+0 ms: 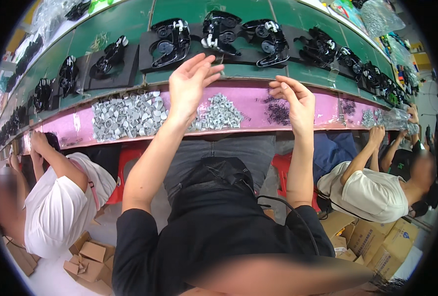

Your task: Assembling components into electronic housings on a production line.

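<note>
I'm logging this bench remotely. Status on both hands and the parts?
Left hand loosely open, near a black shell. Right hand half curled by small black parts; grip unclear. Nothing seen blocking either.

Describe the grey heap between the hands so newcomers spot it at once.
Along the near edge of the green bench runs a pink strip. On it, between the left hand and right hand, lies the grey heap. Its pieces are smaller than the grey parts leftward, paler than the black bits rightward.
</note>
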`<state>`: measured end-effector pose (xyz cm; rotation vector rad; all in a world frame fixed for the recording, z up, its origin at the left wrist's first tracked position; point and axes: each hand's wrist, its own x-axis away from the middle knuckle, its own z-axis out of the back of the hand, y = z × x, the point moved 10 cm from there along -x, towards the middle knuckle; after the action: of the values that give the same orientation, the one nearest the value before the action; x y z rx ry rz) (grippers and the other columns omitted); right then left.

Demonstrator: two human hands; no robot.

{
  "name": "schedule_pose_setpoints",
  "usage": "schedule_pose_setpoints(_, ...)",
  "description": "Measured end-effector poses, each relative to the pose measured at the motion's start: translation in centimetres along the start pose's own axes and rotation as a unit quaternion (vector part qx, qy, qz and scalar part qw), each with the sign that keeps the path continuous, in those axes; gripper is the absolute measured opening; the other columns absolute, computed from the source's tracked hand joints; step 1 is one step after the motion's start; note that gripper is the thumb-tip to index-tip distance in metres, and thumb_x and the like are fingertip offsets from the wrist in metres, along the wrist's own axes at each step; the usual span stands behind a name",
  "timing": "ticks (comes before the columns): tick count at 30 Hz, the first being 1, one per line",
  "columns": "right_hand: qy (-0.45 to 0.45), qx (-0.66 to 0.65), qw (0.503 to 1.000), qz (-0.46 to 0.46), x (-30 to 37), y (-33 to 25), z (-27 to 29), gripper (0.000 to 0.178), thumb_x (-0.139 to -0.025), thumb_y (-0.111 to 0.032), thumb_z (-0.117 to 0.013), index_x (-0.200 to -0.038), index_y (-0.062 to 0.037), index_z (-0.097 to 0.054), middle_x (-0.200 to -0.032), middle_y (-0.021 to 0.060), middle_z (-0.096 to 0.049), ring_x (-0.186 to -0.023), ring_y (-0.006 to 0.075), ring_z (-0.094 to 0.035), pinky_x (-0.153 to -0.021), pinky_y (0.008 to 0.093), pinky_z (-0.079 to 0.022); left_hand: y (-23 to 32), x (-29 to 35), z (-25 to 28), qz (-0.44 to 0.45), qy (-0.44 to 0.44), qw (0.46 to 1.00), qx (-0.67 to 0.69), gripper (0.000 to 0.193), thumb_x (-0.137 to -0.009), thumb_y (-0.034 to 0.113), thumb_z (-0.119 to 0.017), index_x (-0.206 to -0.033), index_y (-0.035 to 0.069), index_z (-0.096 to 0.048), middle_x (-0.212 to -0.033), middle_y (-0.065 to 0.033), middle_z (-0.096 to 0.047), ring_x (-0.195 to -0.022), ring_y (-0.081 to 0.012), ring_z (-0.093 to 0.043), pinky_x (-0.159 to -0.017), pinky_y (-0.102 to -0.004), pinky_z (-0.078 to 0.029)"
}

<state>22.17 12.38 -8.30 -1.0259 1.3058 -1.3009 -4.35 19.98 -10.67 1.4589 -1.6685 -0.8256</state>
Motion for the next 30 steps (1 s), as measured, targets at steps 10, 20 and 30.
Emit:
schedule_pose_setpoints(10, 0.0, 0.091, 0.993, -0.07, 2.6, 8.5, -2.6, 0.021, -0.102, -0.006, -0.066, -0.119, 0.003, -0.073, -0.097, 0.0056, -0.076, -0.075, 0.0067, -0.062, -0.068, 0.0223, -0.051, 1.2, 3.7, 6.9, -0.098, -0.145, 0.736, -0.653, 0.016, -0.094, 0.015, -0.072, -0.103, 0.003, -0.078, -0.101, -0.0136, -0.078, -0.083, -0.0288, -0.075, -0.074, -0.0401, -0.058)
schedule_pose_setpoints(20, 0.083, 0.37, 0.924, 0.051, 2.5, 2.1, -2.0, 0.013, -0.091, -0.003, -0.071, -0.102, 0.0011, -0.076, -0.09, 0.0114, -0.071, -0.076, 0.0223, -0.067, -0.072, 0.0332, -0.053, -4.3, 1.7, 6.2, -0.053, -0.248, 0.593, -0.764, 0.023, -0.089, 0.028, -0.076, -0.091, 0.006, -0.081, -0.082, -0.0173, -0.076, -0.084, -0.0358, -0.075, -0.08, -0.0473, -0.059)
schedule_pose_setpoints(30, -0.039, 0.615, 0.765, 0.189, 1.8, 4.4, -6.3, 0.013, -0.081, -0.007, -0.074, -0.094, -0.0023, -0.075, -0.099, 0.0084, -0.065, -0.099, 0.0314, -0.061, -0.089, 0.0435, -0.049, -3.6, 1.1, 8.4, -0.112, -0.235, 0.637, -0.726, 0.021, -0.094, 0.02, -0.07, -0.098, 0.001, -0.077, -0.103, -0.0196, -0.074, -0.097, -0.0389, -0.071, -0.085, -0.0495, -0.056)
